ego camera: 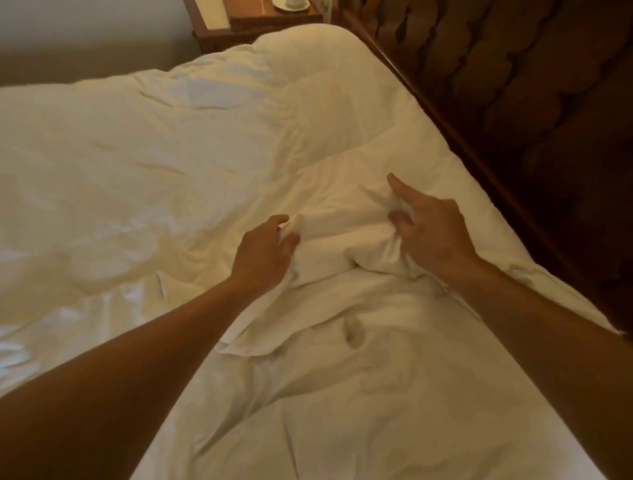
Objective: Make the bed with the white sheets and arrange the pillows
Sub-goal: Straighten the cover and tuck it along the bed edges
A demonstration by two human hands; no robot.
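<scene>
White sheet [342, 421]: lying rumpled, bunching between the grips.
Left grip [265, 253]: clutching its fold.
Right grip [431, 233]: pinching the bunch, forefinger extending.

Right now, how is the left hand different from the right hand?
The left hand curls its fingers into the white sheet; the right hand sticks one finger straight out. The right hand is nearer the dark headboard; the left hand is farther. Both grip the sheet.

The left hand [265, 253] has fingertips buried in the white sheet [329, 240]. The top edge crops the nightstand [260, 20] and its saucer [291, 4]
</scene>
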